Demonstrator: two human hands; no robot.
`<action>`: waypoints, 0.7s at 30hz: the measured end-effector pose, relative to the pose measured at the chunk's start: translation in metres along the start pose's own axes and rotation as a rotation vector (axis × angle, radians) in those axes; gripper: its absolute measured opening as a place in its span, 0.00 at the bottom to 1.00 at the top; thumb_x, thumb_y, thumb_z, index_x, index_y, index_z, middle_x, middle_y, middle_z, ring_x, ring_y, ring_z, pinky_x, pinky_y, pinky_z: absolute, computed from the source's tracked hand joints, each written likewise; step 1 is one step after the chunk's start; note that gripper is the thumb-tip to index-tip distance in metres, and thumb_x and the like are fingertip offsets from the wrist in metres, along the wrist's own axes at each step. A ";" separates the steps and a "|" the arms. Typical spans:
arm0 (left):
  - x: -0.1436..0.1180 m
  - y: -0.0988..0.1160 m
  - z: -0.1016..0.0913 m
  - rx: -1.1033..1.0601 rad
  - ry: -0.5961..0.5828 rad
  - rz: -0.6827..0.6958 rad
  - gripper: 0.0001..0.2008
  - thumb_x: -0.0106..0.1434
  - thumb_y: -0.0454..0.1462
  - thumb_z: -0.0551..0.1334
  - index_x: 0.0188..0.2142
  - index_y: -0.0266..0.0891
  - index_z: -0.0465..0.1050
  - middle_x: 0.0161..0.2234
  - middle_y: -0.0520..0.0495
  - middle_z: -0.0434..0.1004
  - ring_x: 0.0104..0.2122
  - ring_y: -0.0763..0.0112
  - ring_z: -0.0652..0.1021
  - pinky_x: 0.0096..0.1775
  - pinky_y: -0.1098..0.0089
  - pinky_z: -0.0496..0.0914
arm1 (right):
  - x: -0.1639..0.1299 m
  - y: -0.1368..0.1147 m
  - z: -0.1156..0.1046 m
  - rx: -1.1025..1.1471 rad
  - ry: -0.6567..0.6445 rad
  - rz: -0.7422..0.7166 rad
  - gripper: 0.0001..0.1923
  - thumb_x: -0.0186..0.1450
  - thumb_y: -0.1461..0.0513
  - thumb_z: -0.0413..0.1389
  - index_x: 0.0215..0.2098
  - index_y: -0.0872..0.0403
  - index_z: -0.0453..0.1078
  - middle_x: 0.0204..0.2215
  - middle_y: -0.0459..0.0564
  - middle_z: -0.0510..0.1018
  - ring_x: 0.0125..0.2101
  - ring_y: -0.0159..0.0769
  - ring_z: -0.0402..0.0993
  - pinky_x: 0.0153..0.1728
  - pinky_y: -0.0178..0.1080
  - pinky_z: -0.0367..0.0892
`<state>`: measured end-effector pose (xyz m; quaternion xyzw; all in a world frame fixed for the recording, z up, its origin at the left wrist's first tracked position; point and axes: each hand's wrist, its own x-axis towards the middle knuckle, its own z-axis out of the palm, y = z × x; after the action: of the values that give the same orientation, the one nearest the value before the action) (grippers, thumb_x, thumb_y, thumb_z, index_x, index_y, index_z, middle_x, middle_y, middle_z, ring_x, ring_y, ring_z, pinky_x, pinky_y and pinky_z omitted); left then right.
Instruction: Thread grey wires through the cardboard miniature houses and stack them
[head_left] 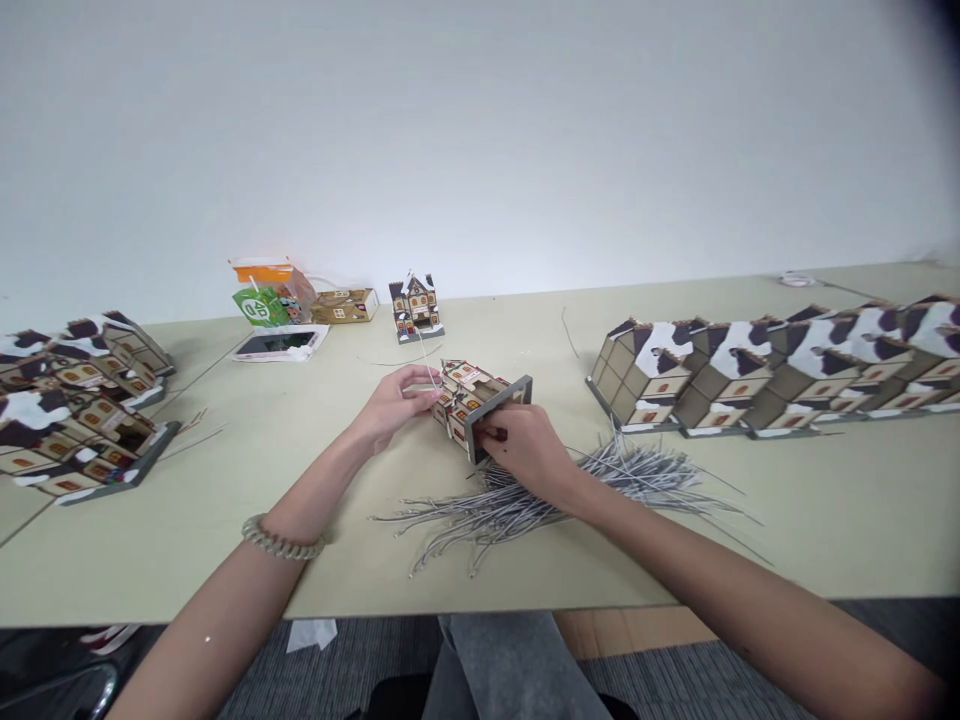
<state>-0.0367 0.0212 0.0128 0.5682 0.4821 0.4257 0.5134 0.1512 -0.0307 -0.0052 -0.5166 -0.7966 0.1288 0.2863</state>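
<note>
A small model house [471, 392] lies tipped on its side in the middle of the table, its grey base turned toward me. My right hand [525, 445] grips that base from the right. My left hand [394, 400] pinches a thin white wire [426, 362] at the house's roof end. Under and beside my right wrist lies a loose heap of grey wires [540, 495].
A row of finished model houses [780, 372] lies on its side at the right, another group [75, 400] at the left. At the back stand one upright house [415, 305], a phone [279, 343], a green-and-orange packet [264, 292] and a small box [345, 305].
</note>
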 end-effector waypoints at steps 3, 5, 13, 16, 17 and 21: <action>0.001 -0.002 0.000 -0.048 0.032 -0.004 0.23 0.40 0.40 0.74 0.36 0.36 0.73 0.40 0.43 0.76 0.33 0.69 0.76 0.38 0.62 0.73 | 0.000 0.001 0.000 -0.006 0.031 -0.013 0.11 0.57 0.72 0.52 0.32 0.56 0.76 0.33 0.51 0.81 0.33 0.35 0.76 0.33 0.33 0.63; 0.002 -0.004 0.000 -0.072 0.054 -0.002 0.23 0.39 0.39 0.74 0.36 0.35 0.73 0.40 0.42 0.76 0.33 0.69 0.76 0.38 0.62 0.73 | 0.000 0.001 -0.001 -0.054 0.026 -0.045 0.12 0.59 0.71 0.50 0.34 0.57 0.75 0.36 0.52 0.80 0.35 0.36 0.75 0.33 0.34 0.63; 0.002 -0.002 -0.001 -0.098 0.076 -0.005 0.23 0.38 0.37 0.74 0.36 0.35 0.75 0.41 0.42 0.76 0.35 0.67 0.76 0.38 0.62 0.73 | -0.001 -0.001 -0.004 -0.225 -0.076 -0.098 0.13 0.63 0.69 0.47 0.36 0.56 0.73 0.40 0.52 0.78 0.38 0.38 0.74 0.32 0.35 0.62; 0.002 -0.002 -0.001 -0.087 0.090 -0.007 0.23 0.38 0.37 0.74 0.35 0.35 0.75 0.40 0.41 0.77 0.34 0.67 0.76 0.38 0.63 0.73 | -0.001 -0.001 -0.006 -0.271 -0.139 -0.090 0.13 0.63 0.69 0.47 0.33 0.56 0.74 0.37 0.53 0.79 0.36 0.39 0.75 0.30 0.36 0.61; 0.002 -0.002 -0.001 -0.078 0.100 -0.004 0.23 0.38 0.38 0.74 0.35 0.34 0.75 0.40 0.42 0.77 0.34 0.67 0.76 0.38 0.63 0.73 | -0.001 0.000 -0.007 -0.280 -0.152 -0.092 0.13 0.63 0.69 0.47 0.33 0.56 0.74 0.37 0.53 0.79 0.36 0.39 0.75 0.30 0.36 0.61; 0.005 -0.004 -0.004 -0.055 0.150 0.019 0.24 0.37 0.38 0.74 0.35 0.35 0.76 0.39 0.42 0.78 0.32 0.67 0.76 0.38 0.62 0.73 | -0.001 0.001 -0.009 -0.299 -0.172 -0.120 0.14 0.63 0.69 0.47 0.36 0.55 0.74 0.38 0.53 0.79 0.37 0.39 0.75 0.30 0.36 0.59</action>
<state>-0.0403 0.0265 0.0096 0.5249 0.5020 0.4849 0.4871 0.1578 -0.0322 0.0010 -0.4919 -0.8579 0.0354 0.1445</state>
